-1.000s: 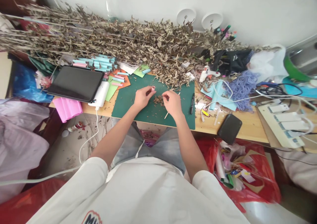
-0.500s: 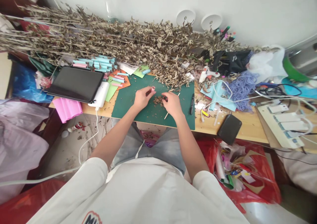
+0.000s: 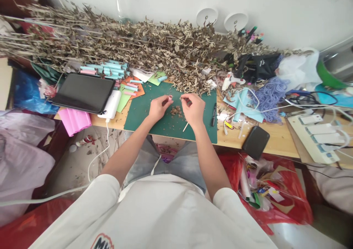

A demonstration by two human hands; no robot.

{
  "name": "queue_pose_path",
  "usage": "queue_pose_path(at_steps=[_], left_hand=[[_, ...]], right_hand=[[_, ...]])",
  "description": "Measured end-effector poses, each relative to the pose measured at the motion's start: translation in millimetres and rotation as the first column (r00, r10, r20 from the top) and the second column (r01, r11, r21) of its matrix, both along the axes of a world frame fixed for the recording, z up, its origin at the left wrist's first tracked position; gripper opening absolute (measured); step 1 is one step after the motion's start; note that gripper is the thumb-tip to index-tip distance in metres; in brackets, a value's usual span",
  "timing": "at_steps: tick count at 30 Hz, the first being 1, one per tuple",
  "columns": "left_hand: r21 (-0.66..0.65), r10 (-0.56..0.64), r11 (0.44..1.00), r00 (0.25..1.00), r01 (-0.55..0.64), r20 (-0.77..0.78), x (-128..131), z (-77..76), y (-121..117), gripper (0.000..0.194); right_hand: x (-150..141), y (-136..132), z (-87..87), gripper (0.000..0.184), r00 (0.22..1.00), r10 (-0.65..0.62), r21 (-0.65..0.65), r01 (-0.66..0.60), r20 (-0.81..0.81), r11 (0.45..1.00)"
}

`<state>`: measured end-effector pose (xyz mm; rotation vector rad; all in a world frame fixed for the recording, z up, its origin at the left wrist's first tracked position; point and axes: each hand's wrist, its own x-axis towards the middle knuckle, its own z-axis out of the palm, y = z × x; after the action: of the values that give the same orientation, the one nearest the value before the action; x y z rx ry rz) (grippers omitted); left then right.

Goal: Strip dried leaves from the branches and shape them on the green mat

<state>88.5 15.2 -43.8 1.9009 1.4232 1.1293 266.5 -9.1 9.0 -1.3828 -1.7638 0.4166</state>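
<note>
At the frame's centre, the left hand (image 3: 158, 107) grips a pink tube (image 3: 170, 97), open end up, long axis mostly hidden. Crumbs (image 3: 175, 111) lie just below. The right hand (image 3: 193, 108) is just right of the tube, apart, thumb and forefinger nearly meeting; whether they pinch anything is too small to tell.

A craft workspace; cutting mat (image 3: 143, 113), glue gun (image 3: 228, 82) and purple yarn (image 3: 271, 97) show it.

Left hand (image 3: 158, 108) and right hand (image 3: 194, 108) pinching, near but apart.
Left forearm (image 3: 127, 150) and right forearm (image 3: 210, 156) angled forward and inward; left hand gripping thumb-to-fingers; right hand curled, tips toward the left.
</note>
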Motion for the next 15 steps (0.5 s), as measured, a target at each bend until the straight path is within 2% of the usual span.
queue_pose_path(at_steps=[3,7,15], left_hand=[[0.016,-0.004,1.000,1.000,0.004,0.012,-0.3,-1.4,1.2,0.021],[0.029,-0.009,1.000,1.000,0.009,-0.004,-0.7,0.3,0.8,0.020],[0.042,-0.018,0.999,0.999,0.019,-0.027,-0.9,3.0,-0.5,0.019]], right_hand=[[-14.6,7.6,10.0,0.018,0.998,0.058,0.010,-0.057,-0.040,0.998],[-29.8,17.8,7.9,0.016,0.995,0.095,0.013,-0.095,-0.019,0.995],[-32.0,14.5,-0.8,0.013,0.979,0.072,0.060,-0.085,0.191,0.995]])
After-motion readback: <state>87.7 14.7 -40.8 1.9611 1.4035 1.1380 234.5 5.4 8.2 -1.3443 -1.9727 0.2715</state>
